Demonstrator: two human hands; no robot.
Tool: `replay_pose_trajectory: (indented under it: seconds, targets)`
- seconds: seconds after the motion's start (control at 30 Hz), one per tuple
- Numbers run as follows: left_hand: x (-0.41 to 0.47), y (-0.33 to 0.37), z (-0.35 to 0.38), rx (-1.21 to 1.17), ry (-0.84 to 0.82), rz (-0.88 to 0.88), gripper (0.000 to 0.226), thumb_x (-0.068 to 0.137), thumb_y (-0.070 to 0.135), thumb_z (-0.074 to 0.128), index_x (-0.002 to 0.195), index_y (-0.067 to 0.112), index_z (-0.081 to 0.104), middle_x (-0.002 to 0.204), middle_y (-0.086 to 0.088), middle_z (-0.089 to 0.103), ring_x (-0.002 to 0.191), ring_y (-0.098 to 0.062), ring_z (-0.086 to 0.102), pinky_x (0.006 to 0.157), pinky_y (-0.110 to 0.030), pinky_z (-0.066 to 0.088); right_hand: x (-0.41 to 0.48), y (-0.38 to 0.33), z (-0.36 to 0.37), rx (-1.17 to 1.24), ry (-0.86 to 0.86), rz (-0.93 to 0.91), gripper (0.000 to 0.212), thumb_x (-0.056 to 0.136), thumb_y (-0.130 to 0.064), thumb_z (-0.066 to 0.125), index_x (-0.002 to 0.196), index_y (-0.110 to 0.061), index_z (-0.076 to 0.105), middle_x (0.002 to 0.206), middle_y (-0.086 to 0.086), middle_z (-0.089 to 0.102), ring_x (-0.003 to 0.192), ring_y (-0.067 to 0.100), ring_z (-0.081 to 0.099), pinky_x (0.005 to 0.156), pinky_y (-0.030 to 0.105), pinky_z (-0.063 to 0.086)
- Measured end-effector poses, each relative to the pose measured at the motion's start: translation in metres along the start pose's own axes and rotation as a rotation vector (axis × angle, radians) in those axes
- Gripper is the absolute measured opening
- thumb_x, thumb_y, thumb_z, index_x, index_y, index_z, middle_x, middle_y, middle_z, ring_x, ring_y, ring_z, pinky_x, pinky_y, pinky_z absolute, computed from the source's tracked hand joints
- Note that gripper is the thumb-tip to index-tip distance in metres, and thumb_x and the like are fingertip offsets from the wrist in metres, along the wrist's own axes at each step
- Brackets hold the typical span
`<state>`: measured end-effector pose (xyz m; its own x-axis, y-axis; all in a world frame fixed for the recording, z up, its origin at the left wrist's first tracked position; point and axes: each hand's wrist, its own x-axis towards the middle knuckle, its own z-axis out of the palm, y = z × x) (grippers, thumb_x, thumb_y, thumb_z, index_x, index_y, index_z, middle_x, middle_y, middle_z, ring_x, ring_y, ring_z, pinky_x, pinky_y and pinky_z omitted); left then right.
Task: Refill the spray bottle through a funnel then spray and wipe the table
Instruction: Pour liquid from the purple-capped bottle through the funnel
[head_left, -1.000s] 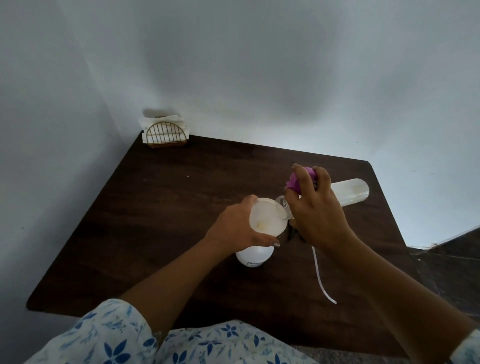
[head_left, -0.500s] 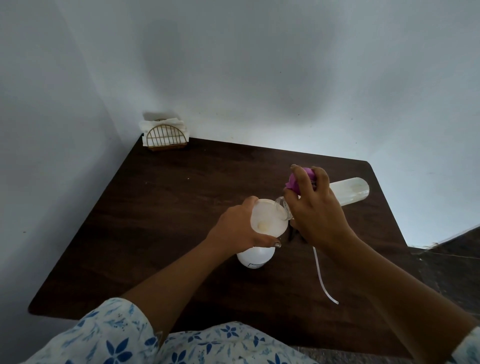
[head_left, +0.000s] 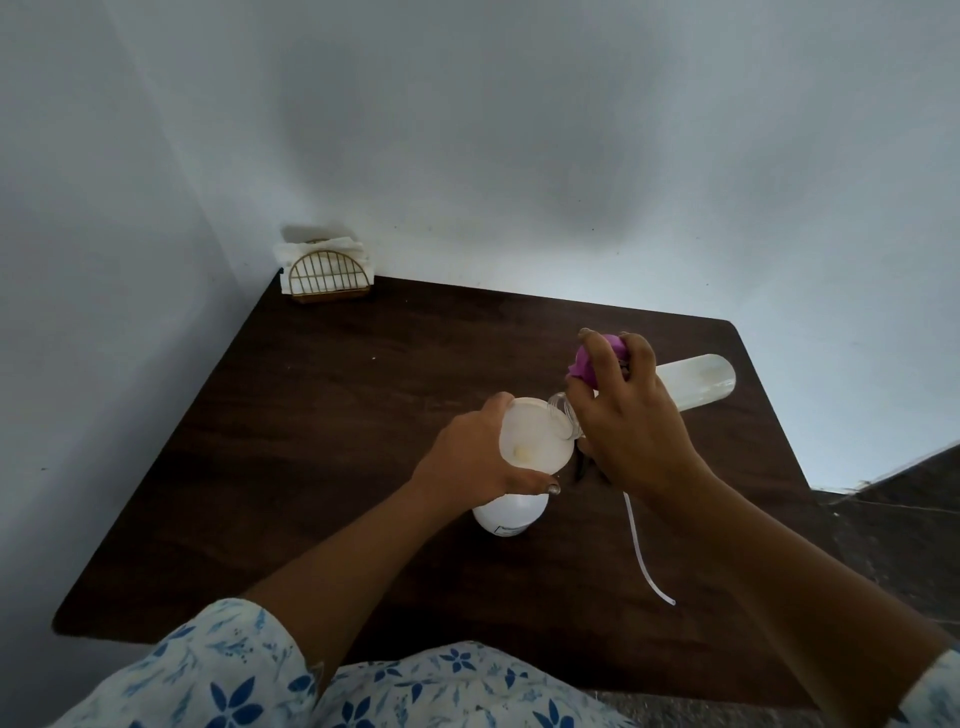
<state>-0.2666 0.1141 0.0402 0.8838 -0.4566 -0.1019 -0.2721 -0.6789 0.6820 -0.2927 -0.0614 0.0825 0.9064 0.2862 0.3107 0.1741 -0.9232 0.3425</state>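
Observation:
A white spray bottle (head_left: 511, 514) stands upright on the dark wooden table (head_left: 337, 426), with a white funnel (head_left: 535, 436) seated in its neck. My left hand (head_left: 467, 457) grips the funnel's rim from the left. My right hand (head_left: 634, 431) holds a clear refill bottle (head_left: 698, 382) tilted almost flat, its mouth over the funnel's right edge. The purple spray head (head_left: 587, 366) sits under the same hand's fingers. Its thin dip tube (head_left: 641, 556) trails down toward me. No stream of liquid can be made out.
A gold wire napkin holder (head_left: 328, 273) with white napkins stands at the table's far left corner against the wall. White walls close in the left and far sides. The table's right edge drops to a dark floor (head_left: 893, 525).

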Motion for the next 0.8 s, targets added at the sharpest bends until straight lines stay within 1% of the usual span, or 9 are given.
replay_pose_trajectory:
  seconds: [0.1,0.27,0.57,0.7,0.8]
  targets:
    - [0.0002,0.0001,0.0003,-0.005,-0.001,-0.007,0.100,0.060,0.055,0.077,0.138,0.021,0.027,0.135,-0.003,0.047,0.116,-0.020,0.049,0.094,-0.037,0.047,-0.0007,-0.0002,0.0007,0.002,-0.020,0.006,0.049,0.051,-0.010,0.085,0.097,-0.008,0.066,0.131,0.023,0.049,0.111,0.050,0.044,0.065,0.046,0.056]
    - [0.0003,-0.0003,-0.0001,0.000,-0.010,-0.024,0.103,0.058,0.056,0.077,0.139,0.021,0.025,0.136,-0.004,0.047,0.117,-0.021,0.049,0.095,-0.040,0.047,-0.0001,-0.0003,-0.0010,-0.007,-0.033,0.014,0.047,0.051,-0.009,0.085,0.095,-0.008,0.068,0.130,0.024,0.052,0.109,0.051,0.049,0.064,0.045,0.056]
    - [-0.0014,0.0014,-0.0020,-0.009,0.005,-0.008,0.100,0.060,0.053,0.078,0.139,0.020,0.026,0.134,-0.003,0.048,0.116,-0.020,0.050,0.094,-0.036,0.046,0.0004,-0.0009,0.0004,-0.004,-0.031,0.011,0.050,0.049,-0.010,0.086,0.096,-0.008,0.068,0.130,0.024,0.052,0.109,0.052,0.048,0.063,0.046,0.056]
    - [0.0011,0.0009,-0.0021,-0.010,-0.003,-0.008,0.100,0.060,0.053,0.078,0.139,0.021,0.026,0.135,-0.003,0.048,0.116,-0.019,0.050,0.094,-0.035,0.047,0.0008,0.0002,0.0033,0.013,-0.028,0.011,0.052,0.048,-0.011,0.087,0.096,-0.009,0.067,0.131,0.023,0.051,0.111,0.050,0.046,0.063,0.046,0.056]
    - [0.0005,0.0016,-0.0013,-0.013,-0.005,-0.011,0.100,0.061,0.052,0.078,0.139,0.021,0.025,0.136,-0.004,0.047,0.117,-0.020,0.049,0.094,-0.033,0.046,0.0007,0.0015,0.0029,0.026,-0.028,0.006,0.056,0.046,-0.015,0.089,0.097,-0.010,0.067,0.131,0.023,0.051,0.113,0.049,0.040,0.065,0.047,0.056]
